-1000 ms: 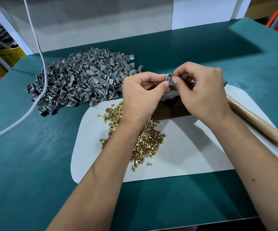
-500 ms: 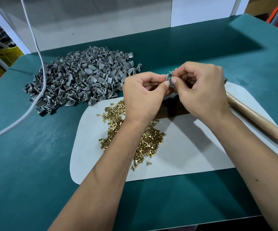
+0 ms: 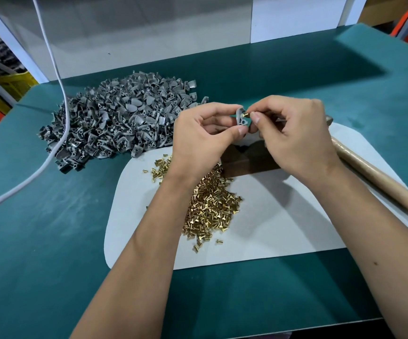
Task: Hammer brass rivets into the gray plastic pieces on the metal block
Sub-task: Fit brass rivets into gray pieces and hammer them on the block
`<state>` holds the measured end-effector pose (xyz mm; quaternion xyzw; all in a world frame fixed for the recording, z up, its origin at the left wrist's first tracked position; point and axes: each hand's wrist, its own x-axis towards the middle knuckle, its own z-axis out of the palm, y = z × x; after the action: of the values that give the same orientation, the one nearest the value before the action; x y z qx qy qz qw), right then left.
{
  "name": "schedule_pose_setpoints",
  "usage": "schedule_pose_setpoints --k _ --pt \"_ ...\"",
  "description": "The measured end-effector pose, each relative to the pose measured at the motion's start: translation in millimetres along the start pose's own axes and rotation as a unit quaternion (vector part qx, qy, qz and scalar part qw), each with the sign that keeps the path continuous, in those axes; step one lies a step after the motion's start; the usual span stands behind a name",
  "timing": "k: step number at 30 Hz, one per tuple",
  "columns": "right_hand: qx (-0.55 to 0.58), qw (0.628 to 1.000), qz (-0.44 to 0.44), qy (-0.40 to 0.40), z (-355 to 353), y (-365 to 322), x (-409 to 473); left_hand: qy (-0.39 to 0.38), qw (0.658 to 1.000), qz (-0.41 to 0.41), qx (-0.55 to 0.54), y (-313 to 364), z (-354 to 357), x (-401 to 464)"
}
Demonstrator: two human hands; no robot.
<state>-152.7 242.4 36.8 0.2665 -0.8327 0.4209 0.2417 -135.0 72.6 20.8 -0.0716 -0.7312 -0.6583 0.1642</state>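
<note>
A gray plastic piece (image 3: pixel 240 117) is pinched in the fingers of the left hand (image 3: pixel 205 138) above the metal block (image 3: pixel 247 160), its hole turned toward a brass rivet (image 3: pixel 245 115) pinched by the right hand (image 3: pixel 295 135), presumably for seating before hammering. Against the earlier frame, the hands are drawn slightly apart, exposing the rivet. The rivet heap (image 3: pixel 207 206) and hammer handle (image 3: pixel 381 179) lie on the table (image 3: pixel 39 241).

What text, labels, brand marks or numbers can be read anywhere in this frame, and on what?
None. No readable writing shows on the gray plastic piece the left hand holds, the hammer handle, the white mat, the green table or the yellow crate at far left.
</note>
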Motion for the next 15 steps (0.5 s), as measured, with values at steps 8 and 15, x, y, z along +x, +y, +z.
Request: schedule_pose_setpoints --k 8,15 --pt "-0.019 0.997 -0.071 0.02 -3.2 3.9 1.7 -0.026 0.998 -0.012 -0.058 -0.8 -2.5 0.6" --pt "-0.015 0.994 -0.102 0.022 -4.4 5.9 4.5 -0.067 0.994 -0.033 -0.08 2.5 -5.1 1.1"
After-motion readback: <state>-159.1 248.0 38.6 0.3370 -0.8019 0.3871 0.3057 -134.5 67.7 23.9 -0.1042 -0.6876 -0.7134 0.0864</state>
